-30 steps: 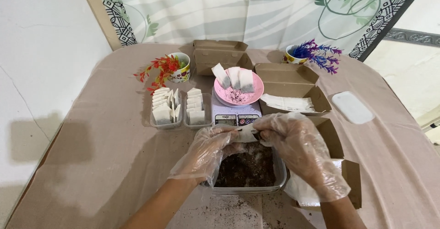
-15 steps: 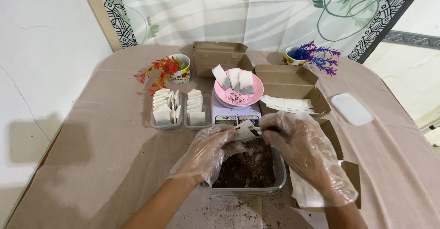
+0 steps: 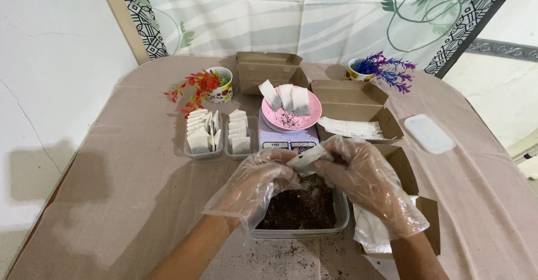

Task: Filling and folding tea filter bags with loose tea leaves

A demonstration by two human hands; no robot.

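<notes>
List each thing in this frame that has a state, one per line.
small sachet: held between both gloved hands
left hand: gloved, pinching the sachet
right hand: gloved, pinching the sachet
clear tub: open, part filled with dark crumbly material
pink dish: on the scale, holding three sachets
cardboard boxes: flaps open

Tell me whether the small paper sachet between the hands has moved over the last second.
Yes, slightly. The sachet has risen toward the scale, away from the tub of dark mix; left hand and right hand pinch it.
</notes>
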